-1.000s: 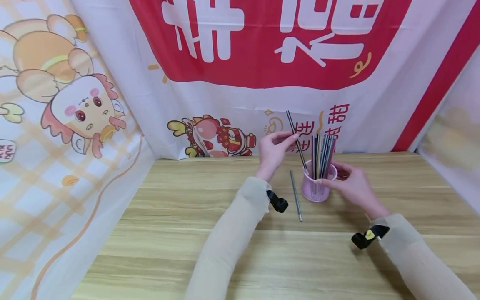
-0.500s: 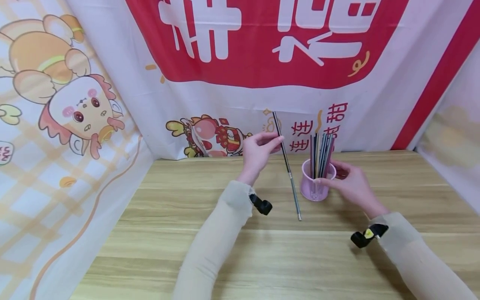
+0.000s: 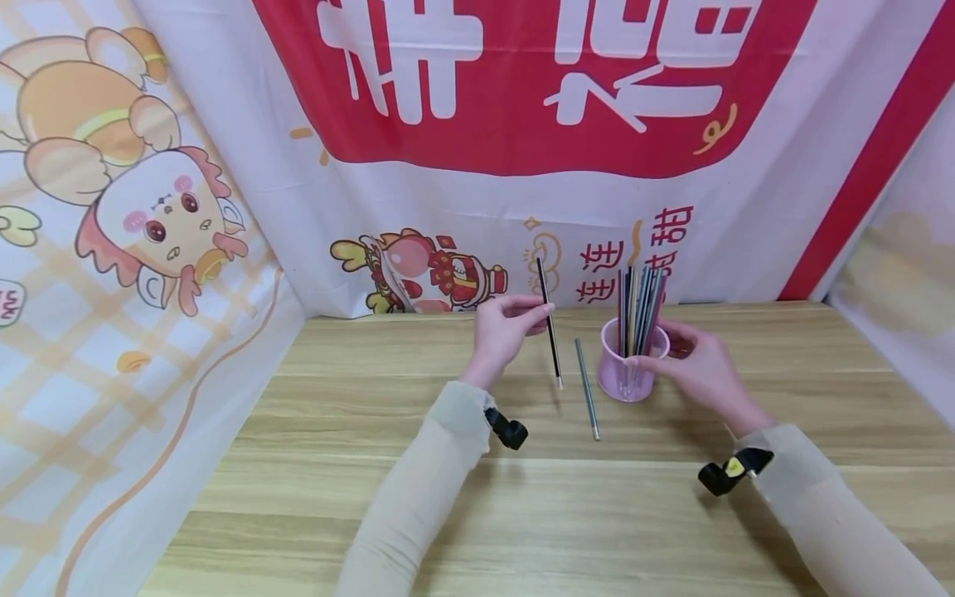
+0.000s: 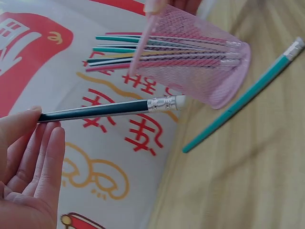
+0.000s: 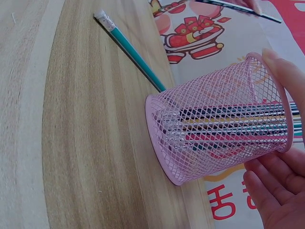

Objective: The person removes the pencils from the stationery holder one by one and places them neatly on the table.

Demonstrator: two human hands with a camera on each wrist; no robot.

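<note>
My left hand (image 3: 501, 336) pinches a black pencil (image 3: 550, 332) between thumb and fingers, its white eraser end pointing down; in the left wrist view the silver ferrule shows clearly. To the right stands a pink mesh pencil cup (image 5: 214, 126) holding several pencils (image 3: 640, 311), eraser ends down. Around the cup's rim my right hand (image 3: 697, 369) grips with the thumb in front and the fingers at the far side. Between the left hand and the cup, a green pencil (image 3: 587, 390) lies on the table.
The wood-grain table (image 3: 522, 531) meets a white printed cloth (image 3: 448, 191) along its back edge. Another printed cloth (image 3: 246, 348) borders the left side. Each wrist carries a small black camera mount (image 3: 507, 429).
My left hand has drawn the black pencil out of the cup, moved it left and lowered it toward the table. The right hand has stayed on the cup.
</note>
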